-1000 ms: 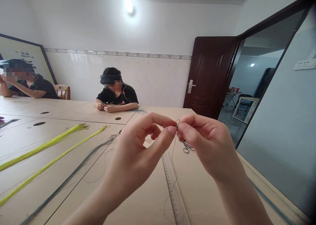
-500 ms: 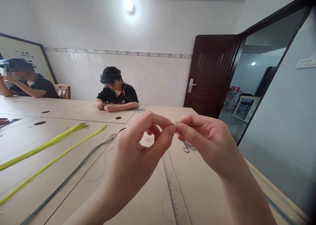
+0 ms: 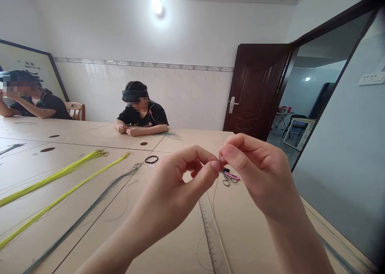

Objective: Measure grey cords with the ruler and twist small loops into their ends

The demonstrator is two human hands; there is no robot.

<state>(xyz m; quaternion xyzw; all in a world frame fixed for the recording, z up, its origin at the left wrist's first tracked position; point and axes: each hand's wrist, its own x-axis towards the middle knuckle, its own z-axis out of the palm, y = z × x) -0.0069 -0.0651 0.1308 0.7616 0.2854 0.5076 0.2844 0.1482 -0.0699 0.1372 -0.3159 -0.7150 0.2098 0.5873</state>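
Head view: nearest us, a clear ruler (image 3: 218, 246) points away along the table (image 3: 168, 250), below our raised left hand (image 3: 177, 186) and right hand (image 3: 261, 174). Our left grip is closed, thumb and forefinger pinching a fine thread (image 3: 214, 198). Our right grip is pinched on it too, just above and to the right, so a short length shows between the fingertips while a tail hangs over the ruler. To work well here, we should keep the two pinches close, pull lightly and evenly, and steady our wrists, as so thin a strand could easily slip or snag.

Just beyond our hands lie scissors (image 3: 226, 182) and a pink tool (image 3: 232, 176). Leftward, a grey-blue bundle (image 3: 90, 210), a thin yellow bundle (image 3: 90, 181) and a thick yellow bundle (image 3: 60, 174) slant across the table. A small label (image 3: 150, 166) sits beside a black band (image 3: 151, 160); its print is too small to read, as are the ruler's figures. Farther off, one co-worker (image 3: 150, 115) leans on the table, another person (image 3: 52, 105) sits far left, and a framed panel (image 3: 15, 53) behind bears dark characters we cannot read.
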